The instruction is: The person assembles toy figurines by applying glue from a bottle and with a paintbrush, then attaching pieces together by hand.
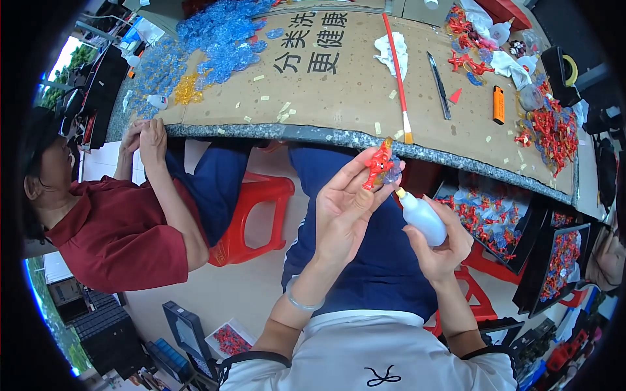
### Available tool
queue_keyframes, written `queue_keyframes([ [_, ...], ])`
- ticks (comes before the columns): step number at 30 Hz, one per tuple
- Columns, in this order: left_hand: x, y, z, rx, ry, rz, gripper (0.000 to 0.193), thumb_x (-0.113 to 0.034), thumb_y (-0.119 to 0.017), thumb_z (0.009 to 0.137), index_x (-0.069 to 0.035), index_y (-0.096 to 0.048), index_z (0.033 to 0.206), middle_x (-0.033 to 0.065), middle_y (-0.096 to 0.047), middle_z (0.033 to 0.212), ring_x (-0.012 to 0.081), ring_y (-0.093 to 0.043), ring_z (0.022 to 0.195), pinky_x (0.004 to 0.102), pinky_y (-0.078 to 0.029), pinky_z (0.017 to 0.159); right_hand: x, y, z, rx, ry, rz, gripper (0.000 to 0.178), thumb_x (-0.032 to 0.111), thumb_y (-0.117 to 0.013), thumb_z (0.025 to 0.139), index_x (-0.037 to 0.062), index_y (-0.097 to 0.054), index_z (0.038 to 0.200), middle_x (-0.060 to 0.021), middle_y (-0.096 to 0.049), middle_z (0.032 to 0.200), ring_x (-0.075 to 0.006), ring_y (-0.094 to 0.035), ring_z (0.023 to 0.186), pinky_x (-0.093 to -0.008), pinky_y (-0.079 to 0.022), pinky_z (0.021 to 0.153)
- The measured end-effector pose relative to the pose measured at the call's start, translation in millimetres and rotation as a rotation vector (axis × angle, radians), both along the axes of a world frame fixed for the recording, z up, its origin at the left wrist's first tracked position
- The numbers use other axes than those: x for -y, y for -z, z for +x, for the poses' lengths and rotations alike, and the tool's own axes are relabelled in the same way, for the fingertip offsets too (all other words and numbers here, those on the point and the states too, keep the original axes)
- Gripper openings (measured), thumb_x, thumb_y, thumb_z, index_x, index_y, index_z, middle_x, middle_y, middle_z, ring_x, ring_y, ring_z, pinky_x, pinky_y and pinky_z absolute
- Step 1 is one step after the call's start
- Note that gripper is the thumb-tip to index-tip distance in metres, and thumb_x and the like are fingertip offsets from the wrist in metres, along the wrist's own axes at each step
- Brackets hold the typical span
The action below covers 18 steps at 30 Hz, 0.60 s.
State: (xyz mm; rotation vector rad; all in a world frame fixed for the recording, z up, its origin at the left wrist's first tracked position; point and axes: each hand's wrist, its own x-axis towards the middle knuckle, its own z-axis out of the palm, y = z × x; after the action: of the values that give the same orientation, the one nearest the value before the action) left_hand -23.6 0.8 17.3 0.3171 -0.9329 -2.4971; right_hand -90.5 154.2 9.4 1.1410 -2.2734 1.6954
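In front of me, just off the table's edge, my left hand [342, 215] pinches a small shiny red figurine [378, 166] between thumb and fingers. Against its right side sits a translucent bluish-violet piece [392, 173]; whether the two are joined, I cannot tell. A small amber bit shows at the figurine's top. My right hand [447, 254] is wrapped round a white squeeze bottle [424, 220]. Its yellow-collared nozzle points up and left, close to the bluish piece. Whether the tip touches it is too small to make out.
On the cardboard-covered table [326, 98] lie a long red paintbrush [395, 65], a craft knife [439, 85] and an orange lighter [499, 104]. Blue pieces [222, 45] heap far left, red figurines [554, 130] right. Trays of red parts [482, 215] stand below. A person [124, 228] sits left.
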Motion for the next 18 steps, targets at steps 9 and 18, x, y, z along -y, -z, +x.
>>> queue_keyframes([
  [9, -0.1, -1.3, 6.5, -0.011, 0.005, 0.057, 0.056, -0.011, -0.058, 0.093, 0.009, -0.031, 0.138, 0.0245, -0.047, 0.134, 0.0347, -0.050, 0.124, 0.0412, -0.045, 0.102, 8.0, -5.1, -1.6, -0.141, -0.010, -0.003, 0.048, 0.006, -0.082, 0.064, -0.0069, -0.065, 0.107, -0.0185, -0.068, 0.084, -0.0252, -0.066, 0.068, -0.0294, -0.051, 0.061],
  [18, -0.5, -3.4, 8.3, 0.003, 0.009, 0.083, 0.056, -0.010, -0.057, 0.093, 0.009, -0.030, 0.139, 0.0242, -0.047, 0.134, 0.0343, -0.050, 0.124, 0.0410, -0.045, 0.103, 9.1, -7.0, -0.5, -0.204, 0.003, 0.026, 0.048, 0.003, -0.082, 0.063, -0.0068, -0.065, 0.106, -0.0176, -0.068, 0.084, -0.0262, -0.066, 0.068, -0.0300, -0.052, 0.061],
])
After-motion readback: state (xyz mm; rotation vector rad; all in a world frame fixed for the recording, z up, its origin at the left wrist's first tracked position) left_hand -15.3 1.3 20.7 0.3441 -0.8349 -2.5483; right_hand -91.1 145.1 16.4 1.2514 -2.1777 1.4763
